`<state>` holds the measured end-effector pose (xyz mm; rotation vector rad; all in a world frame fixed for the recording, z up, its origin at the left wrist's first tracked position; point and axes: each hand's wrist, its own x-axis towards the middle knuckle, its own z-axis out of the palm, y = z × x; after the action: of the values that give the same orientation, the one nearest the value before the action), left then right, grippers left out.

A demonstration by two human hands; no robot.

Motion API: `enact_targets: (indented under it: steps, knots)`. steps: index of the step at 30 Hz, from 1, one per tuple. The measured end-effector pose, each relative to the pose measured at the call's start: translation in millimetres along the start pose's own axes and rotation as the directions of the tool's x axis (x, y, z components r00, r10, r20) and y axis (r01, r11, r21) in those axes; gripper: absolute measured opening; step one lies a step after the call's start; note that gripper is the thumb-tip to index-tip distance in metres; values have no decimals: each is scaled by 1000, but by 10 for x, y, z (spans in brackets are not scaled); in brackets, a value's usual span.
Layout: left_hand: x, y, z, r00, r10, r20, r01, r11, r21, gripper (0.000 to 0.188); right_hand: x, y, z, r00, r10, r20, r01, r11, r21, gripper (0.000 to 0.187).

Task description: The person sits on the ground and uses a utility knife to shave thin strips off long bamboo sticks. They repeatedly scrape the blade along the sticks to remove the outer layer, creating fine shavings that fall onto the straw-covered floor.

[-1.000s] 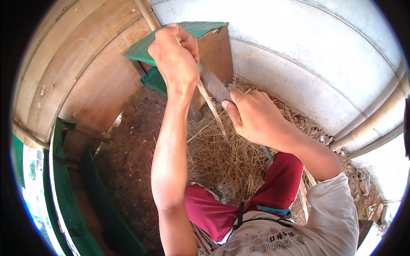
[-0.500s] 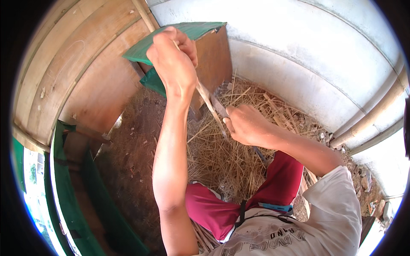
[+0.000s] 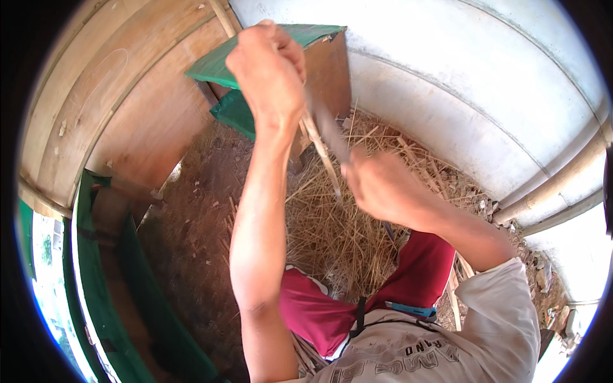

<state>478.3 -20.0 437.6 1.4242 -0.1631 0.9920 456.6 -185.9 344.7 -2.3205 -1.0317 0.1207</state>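
Note:
My left hand (image 3: 268,80), raised high in front of me, is closed around the upper end of a thin pale strip (image 3: 325,157) that looks like bamboo or wood. The strip slants down to the right, its lower tip over the straw. My right hand (image 3: 386,186) grips a knife (image 3: 329,133) whose handle is hidden in the fist. The blade, blurred by motion, points up and left beside the strip, close to it; whether it touches I cannot tell.
Shavings and straw (image 3: 345,236) cover the ground before my knees. A brown box with a green top (image 3: 325,33) stands behind my left hand. A green-lined trough (image 3: 121,281) lies at left. A wooden wall (image 3: 140,96) and pale sheet wall (image 3: 447,70) enclose the corner.
The knife has moved up along the strip and my right hand has shifted slightly right. My left hand sits a little higher and further right, still holding the strip.

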Motion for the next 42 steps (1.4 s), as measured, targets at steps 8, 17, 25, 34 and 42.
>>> enact_targets:
  steps: [8,17,25,34,42]
  knots:
    - [10,25,5,998,-37,-43,38,999,17,42,157,-165,-230,997,-47,-67,48,999,3,20]
    - [42,-19,-39,1000,-2,-15,3,999,52,43,157,-120,-254,998,-62,0,62,998,6,22]
    - [56,-40,31,1000,-16,-25,17,999,45,44,93,-18,-194,991,-81,102,71,993,98,20]
    - [65,-24,120,999,-10,-30,12,998,69,44,82,359,97,991,-4,136,6,1000,-18,32]
    - [30,-16,185,999,-51,-4,51,999,16,44,2,413,32,994,33,103,-43,995,90,41]
